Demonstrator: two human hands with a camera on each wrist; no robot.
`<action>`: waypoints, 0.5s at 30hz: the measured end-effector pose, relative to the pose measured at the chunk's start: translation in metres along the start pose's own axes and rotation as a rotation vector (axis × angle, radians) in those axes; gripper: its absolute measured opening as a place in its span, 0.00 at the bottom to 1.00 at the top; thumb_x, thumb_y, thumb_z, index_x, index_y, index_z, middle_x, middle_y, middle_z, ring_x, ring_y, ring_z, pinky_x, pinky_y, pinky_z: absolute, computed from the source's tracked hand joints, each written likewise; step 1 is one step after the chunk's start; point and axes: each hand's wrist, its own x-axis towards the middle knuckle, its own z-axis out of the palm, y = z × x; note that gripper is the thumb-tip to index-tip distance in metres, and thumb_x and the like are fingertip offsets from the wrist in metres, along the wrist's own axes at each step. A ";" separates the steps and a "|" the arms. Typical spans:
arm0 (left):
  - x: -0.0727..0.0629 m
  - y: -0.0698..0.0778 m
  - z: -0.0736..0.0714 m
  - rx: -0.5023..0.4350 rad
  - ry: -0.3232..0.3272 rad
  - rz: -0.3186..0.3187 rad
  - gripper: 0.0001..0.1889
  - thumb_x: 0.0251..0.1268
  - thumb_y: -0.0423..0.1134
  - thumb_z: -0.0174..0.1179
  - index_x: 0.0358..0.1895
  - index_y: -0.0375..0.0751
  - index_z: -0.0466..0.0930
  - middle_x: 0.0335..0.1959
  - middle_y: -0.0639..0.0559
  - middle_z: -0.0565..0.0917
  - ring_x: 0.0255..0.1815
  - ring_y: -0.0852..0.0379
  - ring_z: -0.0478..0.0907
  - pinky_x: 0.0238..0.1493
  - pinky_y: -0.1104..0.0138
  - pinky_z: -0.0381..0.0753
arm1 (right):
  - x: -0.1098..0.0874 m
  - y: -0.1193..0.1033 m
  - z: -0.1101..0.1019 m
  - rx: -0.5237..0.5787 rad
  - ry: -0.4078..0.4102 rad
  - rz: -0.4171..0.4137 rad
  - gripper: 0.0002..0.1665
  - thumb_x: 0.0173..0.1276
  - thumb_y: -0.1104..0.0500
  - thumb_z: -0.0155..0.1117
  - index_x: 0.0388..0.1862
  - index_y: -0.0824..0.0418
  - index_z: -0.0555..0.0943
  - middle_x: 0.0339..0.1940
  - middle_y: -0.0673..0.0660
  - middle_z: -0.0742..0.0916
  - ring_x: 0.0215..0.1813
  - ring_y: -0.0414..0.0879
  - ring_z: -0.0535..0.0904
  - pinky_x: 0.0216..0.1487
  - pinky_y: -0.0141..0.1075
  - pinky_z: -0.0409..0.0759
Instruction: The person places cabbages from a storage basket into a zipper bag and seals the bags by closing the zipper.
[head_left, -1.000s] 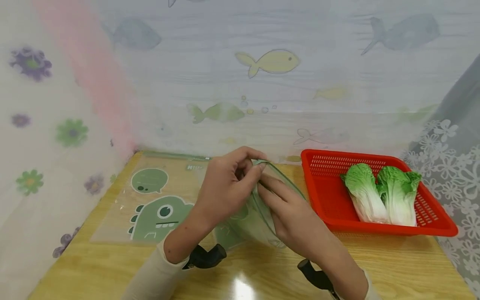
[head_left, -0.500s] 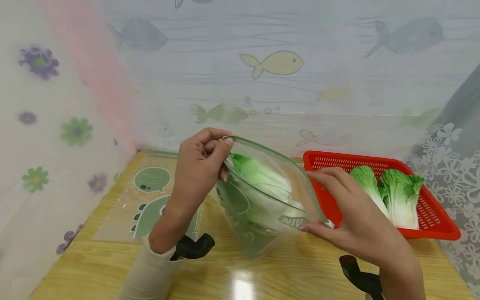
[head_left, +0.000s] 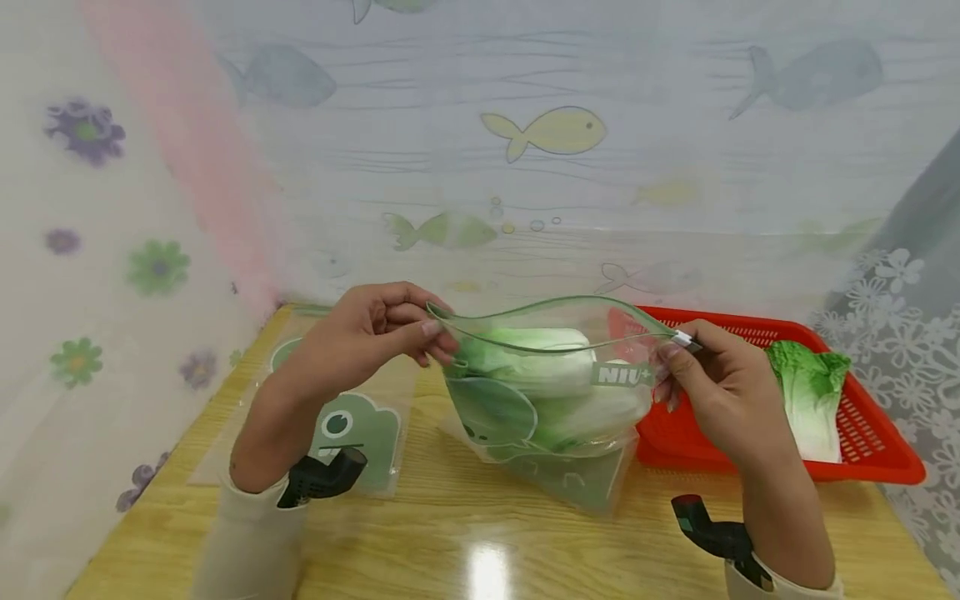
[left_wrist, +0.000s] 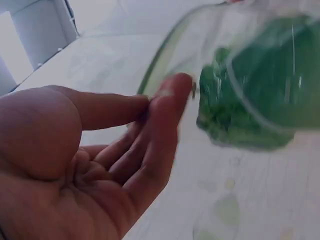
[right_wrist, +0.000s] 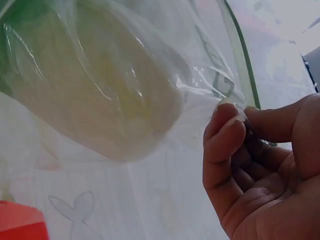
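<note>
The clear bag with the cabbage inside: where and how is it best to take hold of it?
I would pinch this bag at both ends of its green rim, coming from left and right, as the left hand and right hand do. It gapes between those ends, while lower down it bulges round the cabbage and looks limp.

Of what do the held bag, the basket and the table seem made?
Bag: probably glossy, clear plastic film; cabbage shows through, and creases shine.
Basket: likely smooth red plastic, with regular slots.
Table: wood or wood-look laminate; grain shows, light glares off it.
</note>
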 end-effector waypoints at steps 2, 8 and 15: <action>0.000 -0.005 0.000 0.144 0.082 0.033 0.09 0.83 0.35 0.59 0.55 0.35 0.82 0.35 0.43 0.89 0.33 0.48 0.87 0.38 0.61 0.85 | 0.002 0.002 0.003 0.028 0.006 0.001 0.04 0.78 0.75 0.59 0.41 0.76 0.80 0.28 0.57 0.83 0.24 0.46 0.80 0.27 0.30 0.81; 0.011 -0.015 0.012 0.401 0.414 0.260 0.03 0.77 0.35 0.66 0.47 0.42 0.88 0.36 0.50 0.77 0.32 0.52 0.72 0.34 0.66 0.73 | 0.005 0.011 0.011 -0.010 0.098 -0.037 0.01 0.75 0.75 0.64 0.40 0.74 0.82 0.24 0.56 0.84 0.22 0.44 0.79 0.25 0.29 0.78; 0.019 -0.018 0.024 0.357 0.536 0.473 0.04 0.73 0.26 0.66 0.46 0.32 0.86 0.42 0.44 0.71 0.41 0.51 0.68 0.42 0.64 0.70 | 0.010 0.017 0.023 0.121 0.287 -0.305 0.03 0.68 0.82 0.65 0.39 0.81 0.82 0.31 0.55 0.86 0.27 0.40 0.81 0.33 0.25 0.81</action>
